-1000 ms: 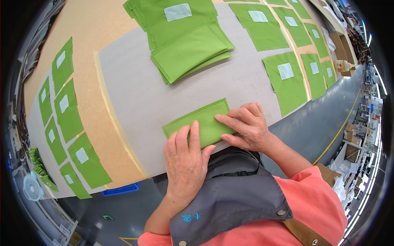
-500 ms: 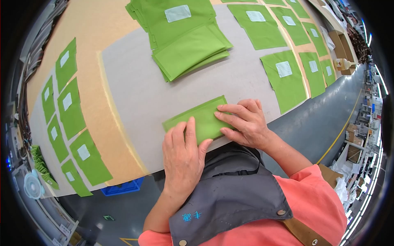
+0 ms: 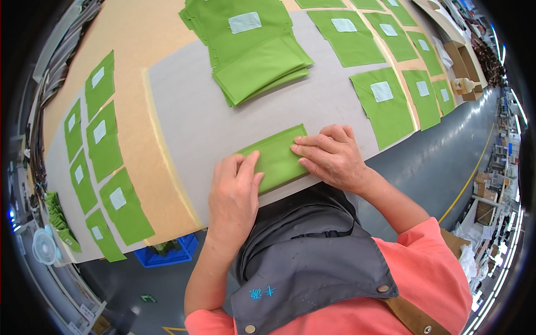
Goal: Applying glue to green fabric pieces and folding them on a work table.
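A folded green fabric piece (image 3: 278, 160) lies on the grey sheet near the table edge in front of me. My left hand (image 3: 233, 187) is closed at its left end, thumb and fingertips on the fabric and covering that end. At the right end, my right hand (image 3: 330, 156) grips the piece with bunched fingertips and thumb near the corner. Beyond my hands sits a stack of green fabric pieces (image 3: 262, 70), its near part folded over. A pale rectangular patch (image 3: 244, 23) shows on the stack's top piece.
More green pieces with pale patches lie in rows at the right (image 3: 382, 114) and the left (image 3: 125, 209). A small bottle (image 3: 462, 86) and a cardboard box (image 3: 466, 62) stand at the far right. Below the table's left edge is a blue crate (image 3: 167, 254).
My left hand has shifted left and its fingers have drawn together at the piece's left end. My right hand remains at the right end, now with its fingers bunched closer.
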Tool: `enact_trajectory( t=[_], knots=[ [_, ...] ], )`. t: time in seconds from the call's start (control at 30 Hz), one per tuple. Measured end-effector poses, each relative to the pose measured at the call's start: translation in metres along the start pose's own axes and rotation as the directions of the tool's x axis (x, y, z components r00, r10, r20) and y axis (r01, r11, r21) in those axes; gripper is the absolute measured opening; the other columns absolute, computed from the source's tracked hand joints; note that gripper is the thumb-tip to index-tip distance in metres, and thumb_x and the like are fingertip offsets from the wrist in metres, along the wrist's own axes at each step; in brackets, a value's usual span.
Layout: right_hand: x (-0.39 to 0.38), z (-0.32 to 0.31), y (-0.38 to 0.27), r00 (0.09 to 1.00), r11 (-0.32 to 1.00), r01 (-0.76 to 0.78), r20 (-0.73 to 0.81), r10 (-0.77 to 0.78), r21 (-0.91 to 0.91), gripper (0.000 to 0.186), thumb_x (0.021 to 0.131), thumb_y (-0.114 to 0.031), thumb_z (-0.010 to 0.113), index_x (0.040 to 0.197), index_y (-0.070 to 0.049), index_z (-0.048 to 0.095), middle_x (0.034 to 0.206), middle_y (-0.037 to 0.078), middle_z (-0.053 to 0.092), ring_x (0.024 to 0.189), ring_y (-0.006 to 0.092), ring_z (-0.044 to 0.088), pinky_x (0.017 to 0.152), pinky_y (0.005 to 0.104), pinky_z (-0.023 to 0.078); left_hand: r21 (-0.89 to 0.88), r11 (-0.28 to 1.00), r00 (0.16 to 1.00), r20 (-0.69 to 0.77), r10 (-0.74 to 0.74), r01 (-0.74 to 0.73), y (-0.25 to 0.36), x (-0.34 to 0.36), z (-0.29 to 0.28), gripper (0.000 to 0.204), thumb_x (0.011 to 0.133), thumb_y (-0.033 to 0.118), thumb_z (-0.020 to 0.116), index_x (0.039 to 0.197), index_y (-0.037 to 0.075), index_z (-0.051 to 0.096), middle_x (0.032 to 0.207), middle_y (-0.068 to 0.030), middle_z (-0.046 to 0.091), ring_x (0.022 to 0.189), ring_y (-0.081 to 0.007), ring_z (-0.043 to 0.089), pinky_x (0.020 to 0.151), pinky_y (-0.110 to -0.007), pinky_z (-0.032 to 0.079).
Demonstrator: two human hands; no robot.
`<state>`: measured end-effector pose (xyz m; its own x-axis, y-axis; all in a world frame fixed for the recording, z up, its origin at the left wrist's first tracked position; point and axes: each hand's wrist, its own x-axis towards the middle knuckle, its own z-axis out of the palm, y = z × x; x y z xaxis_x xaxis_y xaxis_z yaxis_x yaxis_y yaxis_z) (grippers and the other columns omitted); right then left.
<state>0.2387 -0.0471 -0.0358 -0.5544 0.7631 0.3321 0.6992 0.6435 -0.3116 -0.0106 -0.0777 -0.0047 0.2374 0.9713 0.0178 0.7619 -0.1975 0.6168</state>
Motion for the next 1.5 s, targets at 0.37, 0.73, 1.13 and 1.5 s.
enact_trajectory(
  t=[0.37,0.73,1.13,1.5],
  knots=[
    [0.022,-0.030,0.027,0.953,0.991,0.078,0.282,-0.107,0.113,0.048,0.076,-0.031,0.084,0.123,-0.023,0.073,0.125,-0.010,0.065,0.107,0.0206,0.055,0.096,0.0390,0.040,0.073,0.996,0.982,0.186,0.028,-0.042,-0.015,0.014,-0.032,0.058,0.074,0.010,0.085,0.129,0.011,0.066,0.105,-0.0123,0.059,0.100,-0.0325,0.059,0.087,-0.042,0.050],
    [0.036,-0.050,0.039,0.826,0.982,0.124,0.533,-0.182,0.144,0.064,0.076,-0.037,0.085,0.136,-0.024,0.064,0.136,-0.007,0.059,0.116,0.0234,0.053,0.103,0.0412,0.039,0.115,0.987,0.956,0.284,0.074,-0.111,-0.022,0.018,-0.046,0.082,0.063,0.017,0.091,0.139,0.016,0.061,0.108,-0.0116,0.056,0.102,-0.0321,0.056,0.094,-0.043,0.046],
    [0.011,0.009,-0.022,0.938,0.997,-0.022,0.342,0.045,-0.071,0.097,0.092,-0.075,0.045,0.161,-0.008,0.034,0.167,0.009,0.034,0.156,0.0248,0.028,0.127,0.0535,0.010,0.299,0.941,0.987,0.079,0.138,-0.155,-0.004,-0.008,0.046,0.069,0.102,0.030,0.055,0.159,-0.002,0.033,0.169,-0.0180,0.028,0.158,-0.0319,0.023,0.127,-0.055,0.013],
    [-0.015,-0.011,-0.006,0.919,0.972,-0.091,0.357,0.165,-0.215,0.102,0.091,-0.081,0.035,0.165,-0.011,0.026,0.171,0.005,0.027,0.159,0.0233,0.022,0.128,0.0583,0.000,0.375,0.920,0.988,0.055,-0.145,0.114,-0.033,-0.046,0.010,0.076,0.105,0.038,0.048,0.165,0.001,0.020,0.173,-0.0146,0.018,0.160,-0.0308,0.015,0.126,-0.060,0.003]
  ],
)
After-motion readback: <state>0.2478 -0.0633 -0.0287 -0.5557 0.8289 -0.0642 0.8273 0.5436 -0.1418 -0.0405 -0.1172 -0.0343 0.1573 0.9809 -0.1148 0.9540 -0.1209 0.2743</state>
